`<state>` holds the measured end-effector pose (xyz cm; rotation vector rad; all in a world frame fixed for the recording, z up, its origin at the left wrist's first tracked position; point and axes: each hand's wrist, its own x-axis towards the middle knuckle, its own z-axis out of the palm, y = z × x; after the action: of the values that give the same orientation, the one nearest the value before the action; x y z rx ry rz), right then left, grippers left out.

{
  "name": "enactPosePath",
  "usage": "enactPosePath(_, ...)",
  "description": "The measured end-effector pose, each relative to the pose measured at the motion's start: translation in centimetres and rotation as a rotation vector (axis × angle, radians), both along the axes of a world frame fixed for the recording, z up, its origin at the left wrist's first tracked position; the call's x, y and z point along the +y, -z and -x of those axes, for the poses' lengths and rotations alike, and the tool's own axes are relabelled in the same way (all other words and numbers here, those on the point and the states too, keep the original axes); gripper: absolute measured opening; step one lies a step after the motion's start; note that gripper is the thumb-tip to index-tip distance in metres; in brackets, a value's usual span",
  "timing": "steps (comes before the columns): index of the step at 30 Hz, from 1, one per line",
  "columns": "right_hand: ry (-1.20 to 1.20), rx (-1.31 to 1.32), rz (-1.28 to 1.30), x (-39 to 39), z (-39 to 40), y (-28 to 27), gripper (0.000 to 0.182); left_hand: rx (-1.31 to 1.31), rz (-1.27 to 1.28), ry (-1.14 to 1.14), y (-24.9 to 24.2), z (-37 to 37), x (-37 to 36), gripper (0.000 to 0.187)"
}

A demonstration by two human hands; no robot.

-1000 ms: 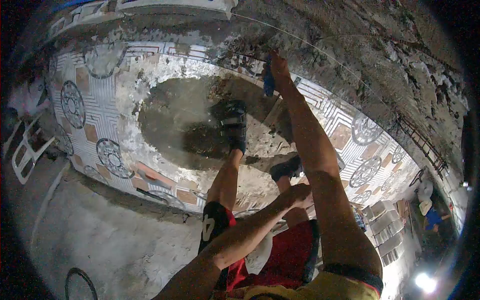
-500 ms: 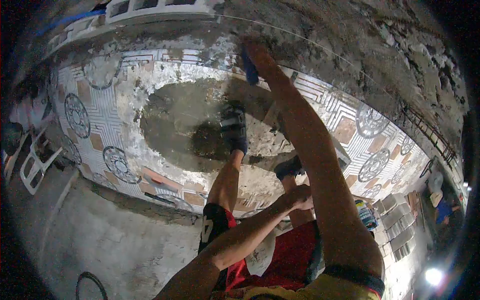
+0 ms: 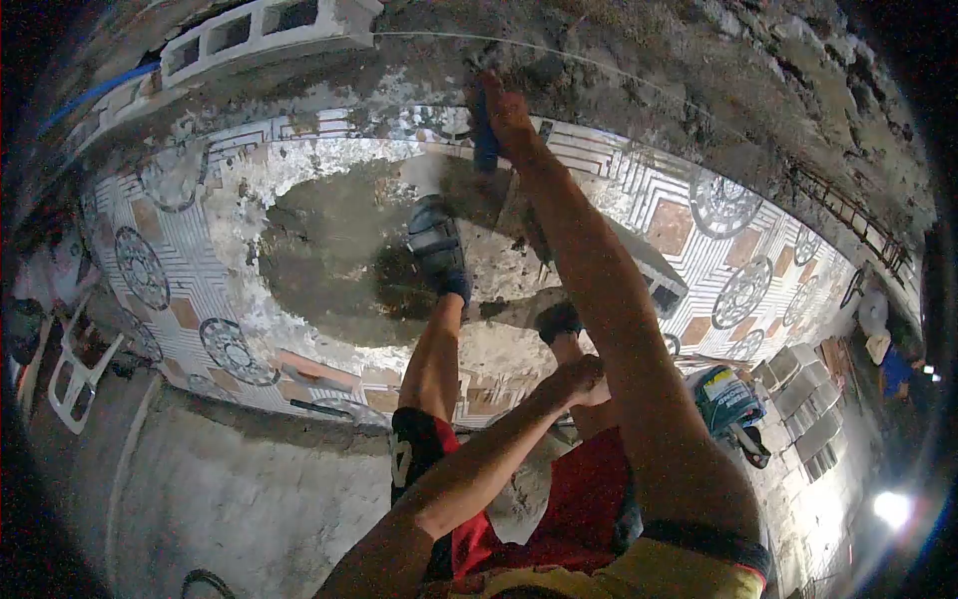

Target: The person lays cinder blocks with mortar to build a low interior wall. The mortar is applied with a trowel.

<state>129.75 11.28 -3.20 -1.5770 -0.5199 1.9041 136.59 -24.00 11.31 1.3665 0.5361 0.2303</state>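
My right hand [image 3: 507, 112] is stretched far out and gripped around a blue-handled tool [image 3: 485, 140], pressed against the rough mortar of the wall base [image 3: 639, 70]. A taut string line [image 3: 619, 70] runs along that wall just above it. My left hand [image 3: 582, 377] rests closed on my right knee, nothing visible in it. My legs in red shorts [image 3: 569, 509] and dark sandals [image 3: 436, 245] stand on a patch of wet grey mortar [image 3: 339, 250] spread over the patterned tile floor [image 3: 699, 230].
A hollow concrete block [image 3: 269, 30] lies at the top left. A white plastic chair [image 3: 75, 374] stands at the left. Stacked blocks [image 3: 808, 399] and a blue bag [image 3: 723, 397] sit at the right, near another person [image 3: 893, 364]. Bare concrete [image 3: 249, 489] fills the near left.
My right hand with the blue-handled tool has slid leftward along the wall base. My view has swung, bringing the concrete block and blue bag into sight. The left hand stays on the knee.
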Motion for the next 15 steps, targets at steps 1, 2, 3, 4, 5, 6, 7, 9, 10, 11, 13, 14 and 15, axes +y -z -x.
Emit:
enactPosePath(1, 0.013, 0.001, 0.009, -0.1, -0.1, 1.7, 0.042, -0.009, -0.004, 0.006, -0.1, 0.1, 0.2, 0.026)
enactPosePath(2, 0.103, 0.231, -0.042, 0.5, -0.1, 3.4, 0.04, 0.001, 0.038, 0.01, -0.3, 0.5, 0.3, 0.027)
enactPosePath(3, 0.197, 0.461, -0.1, 0.5, -0.4, 4.5, 0.039, 0.002, 0.043, 0.026, -2.0, 2.0, 2.5, 0.027)
enactPosePath(4, 0.212, 0.569, 0.017, 0.5, -1.3, 4.0, 0.037, 0.021, 0.049, 0.051, -2.5, 2.5, 3.4, 0.027)
enactPosePath(5, 0.224, 0.568, 0.013, -0.1, -1.8, 4.2, 0.037, 0.034, 0.058, 0.058, -2.5, 2.6, 3.6, 0.027)
enactPosePath(6, 0.242, 0.352, -0.01, -0.9, -2.2, 4.8, 0.037, 0.042, 0.065, 0.057, -2.3, 2.8, 3.5, 0.028)
enactPosePath(7, 0.125, 0.117, -0.2, -1.1, -2.3, 5.0, 0.037, 0.044, 0.067, 0.037, -1.7, 2.6, 2.8, 0.029)
enactPosePath(9, -0.07, -0.509, -0.492, -1.4, -2.4, 5.7, 0.038, 0.036, 0.058, -0.027, -0.6, 1.9, 1.1, 0.031)
enactPosePath(10, -0.04, -0.348, -0.377, -1.2, -2.8, 3.5, 0.039, 0.029, 0.049, -0.073, -0.3, 1.7, 0.6, 0.033)
enactPosePath(11, -0.026, -0.263, -0.316, -0.7, -2.8, 1.9, 0.04, 0.038, 0.004, -0.091, -0.1, 1.4, 0.0, 0.028)
enactPosePath(13, -0.029, -0.065, -0.395, 0.8, -3.8, 2.5, 0.041, -0.023, 0.407, -0.257, 0.5, 1.1, -1.7, 0.027)
enactPosePath(14, -0.049, 0.053, -0.535, 1.2, -4.5, 3.4, 0.042, -0.061, 0.635, -0.32, 0.9, 0.8, -2.9, 0.027)
enactPosePath(15, -0.05, 0.054, -0.532, 0.5, -5.2, 4.1, 0.042, -0.095, 0.859, -0.403, 0.4, 0.9, -2.7, 0.027)
